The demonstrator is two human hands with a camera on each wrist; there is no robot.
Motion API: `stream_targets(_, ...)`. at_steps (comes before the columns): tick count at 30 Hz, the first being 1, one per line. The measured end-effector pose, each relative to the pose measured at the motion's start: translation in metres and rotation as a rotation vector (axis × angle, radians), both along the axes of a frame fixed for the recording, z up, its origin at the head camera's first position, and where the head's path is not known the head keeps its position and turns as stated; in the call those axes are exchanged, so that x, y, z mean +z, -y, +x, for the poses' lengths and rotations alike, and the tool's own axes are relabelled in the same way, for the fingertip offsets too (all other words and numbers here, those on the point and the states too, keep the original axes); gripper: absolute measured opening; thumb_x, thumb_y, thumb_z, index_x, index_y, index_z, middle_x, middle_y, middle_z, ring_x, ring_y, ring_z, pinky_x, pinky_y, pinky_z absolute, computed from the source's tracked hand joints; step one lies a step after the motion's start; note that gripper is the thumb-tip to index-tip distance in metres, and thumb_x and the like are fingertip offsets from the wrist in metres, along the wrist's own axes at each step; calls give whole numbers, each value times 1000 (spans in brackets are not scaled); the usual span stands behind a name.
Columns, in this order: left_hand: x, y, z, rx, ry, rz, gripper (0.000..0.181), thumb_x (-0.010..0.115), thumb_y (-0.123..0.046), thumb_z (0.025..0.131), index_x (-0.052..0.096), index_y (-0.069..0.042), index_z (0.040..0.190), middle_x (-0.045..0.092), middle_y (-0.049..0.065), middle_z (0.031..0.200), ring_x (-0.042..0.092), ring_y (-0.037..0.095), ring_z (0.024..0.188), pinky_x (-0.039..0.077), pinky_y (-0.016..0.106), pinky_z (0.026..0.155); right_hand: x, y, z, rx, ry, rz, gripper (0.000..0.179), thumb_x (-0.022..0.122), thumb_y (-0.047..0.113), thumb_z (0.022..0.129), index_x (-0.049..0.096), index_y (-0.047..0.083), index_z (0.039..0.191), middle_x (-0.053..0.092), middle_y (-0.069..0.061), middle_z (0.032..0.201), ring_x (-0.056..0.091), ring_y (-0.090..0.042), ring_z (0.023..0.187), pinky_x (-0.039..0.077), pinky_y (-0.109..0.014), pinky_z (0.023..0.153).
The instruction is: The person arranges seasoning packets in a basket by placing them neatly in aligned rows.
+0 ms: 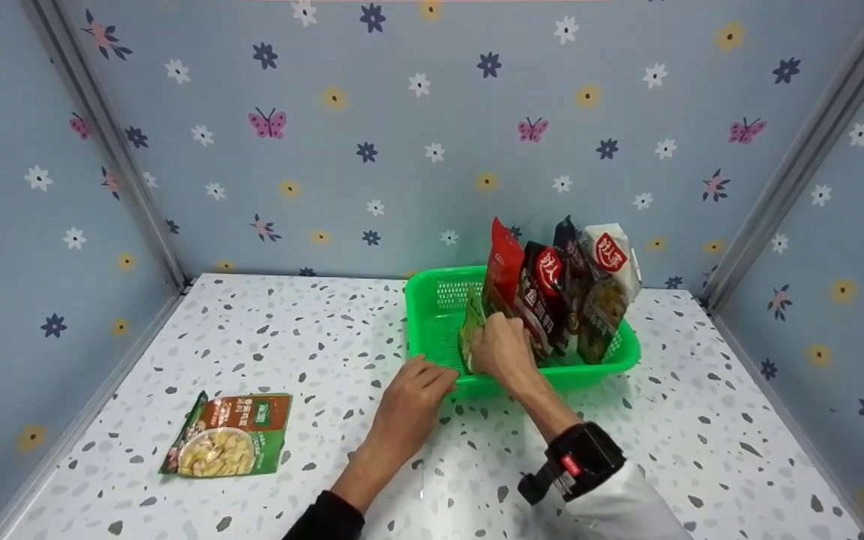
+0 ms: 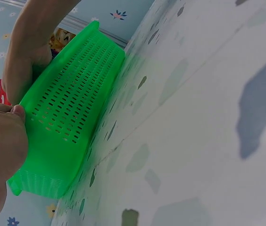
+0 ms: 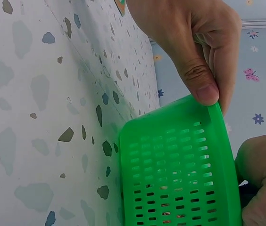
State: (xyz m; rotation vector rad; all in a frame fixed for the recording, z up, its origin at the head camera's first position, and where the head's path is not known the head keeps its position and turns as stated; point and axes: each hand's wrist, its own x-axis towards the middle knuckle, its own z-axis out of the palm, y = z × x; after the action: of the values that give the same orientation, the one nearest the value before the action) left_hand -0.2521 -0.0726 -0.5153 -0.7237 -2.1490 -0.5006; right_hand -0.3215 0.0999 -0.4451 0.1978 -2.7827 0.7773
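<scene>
A green plastic basket [image 1: 432, 330] with slotted sides stands towards the back right of the table. Its front rim near the left corner is pinched by my left hand [image 1: 415, 401], whose thumb lies over the rim in the right wrist view. My right hand [image 1: 505, 349] reaches over the front rim into the basket, fingers curled against a green packet [image 1: 469, 326]; its fingertips are hidden. Right of that packet, a red packet [image 1: 504, 262], a dark packet with a red label [image 1: 541, 296], another dark packet [image 1: 568, 274] and a white-topped brown packet [image 1: 606, 292] stand upright, leaning together.
A green and brown food packet [image 1: 229, 435] with a bowl picture lies flat on the speckled table [image 1: 312, 337], to the left. Blue patterned panels [image 1: 417, 120] enclose the back and both sides. My right wrist wears a black strapped device [image 1: 582, 459].
</scene>
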Motion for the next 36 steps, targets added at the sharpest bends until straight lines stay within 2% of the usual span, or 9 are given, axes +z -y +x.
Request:
stream_targets(6, -1, 0, -1, 16, -24, -14, 21, 92, -16, 90, 85, -13, 110, 87, -1, 101, 76, 20, 100, 65, 45, 112, 0, -2, 0, -7, -33, 17, 53, 59, 6, 105, 34, 22, 62, 36, 3, 53, 47, -21, 53, 33, -33, 51)
stream_targets(10, -1, 0, -1, 16, -20, -16, 23, 92, -16, 89, 85, -13, 110, 87, -1, 102, 77, 20, 101, 65, 45, 112, -1, -1, 1, -11, -72, 29, 52, 62, 4, 105, 38, 20, 61, 54, -11, 55, 65, -33, 56, 40, -36, 51)
stream_targets(14, -1, 0, -1, 10, -6, -15, 24, 93, -15, 88, 86, -13, 111, 87, 0, 103, 78, 20, 103, 64, 45, 114, -7, -3, -2, -10, -125, 33, 48, 62, 4, 102, 41, 19, 61, 67, -23, 63, 71, -40, 61, 53, -47, 51)
stream_targets(16, 0, 0, 0, 8, 2, -16, 24, 92, -15, 89, 86, -13, 112, 87, 0, 104, 78, 20, 103, 64, 45, 114, -8, -3, -2, -12, -131, 32, 47, 62, 4, 99, 41, 19, 60, 68, -23, 64, 73, -40, 63, 58, -54, 56)
stream_targets(20, 1, 0, 0, 11, 1, -19, 23, 92, -15, 89, 86, -14, 111, 88, -1, 104, 78, 19, 103, 64, 44, 115, -3, -2, 1, -12, -83, 22, 51, 65, 8, 101, 37, 20, 60, 55, -9, 56, 69, -35, 63, 58, -50, 59)
stream_targets(23, 1, 0, -1, 11, -4, -16, 24, 93, -15, 87, 85, -14, 110, 88, -1, 103, 78, 19, 102, 64, 44, 114, -1, -3, 1, -13, -45, 22, 56, 68, 16, 105, 35, 21, 61, 41, -1, 55, 65, -32, 61, 49, -42, 57)
stream_targets(26, 0, 0, -1, 8, -7, -9, 24, 93, -15, 87, 86, -14, 109, 87, 0, 102, 78, 19, 102, 64, 45, 113, -1, -3, 1, -10, -30, 26, 57, 70, 18, 106, 35, 21, 62, 36, 2, 56, 60, -27, 59, 43, -37, 57)
stream_targets(32, 0, 0, 0, -5, -9, 0, 25, 94, -12, 86, 86, -12, 110, 87, 0, 102, 78, 20, 101, 65, 48, 111, 2, -3, 4, 10, -37, 15, 50, 62, 0, 96, 31, 22, 65, 26, 6, 60, 34, -19, 56, 29, -34, 52)
stream_targets(36, 0, 0, 0, -4, -15, -9, 25, 94, -12, 86, 85, -12, 110, 87, 0, 102, 78, 20, 101, 65, 46, 112, 3, -1, 4, 6, -68, 36, 50, 59, -5, 94, 29, 22, 66, 24, 6, 61, 31, -18, 57, 27, -34, 53)
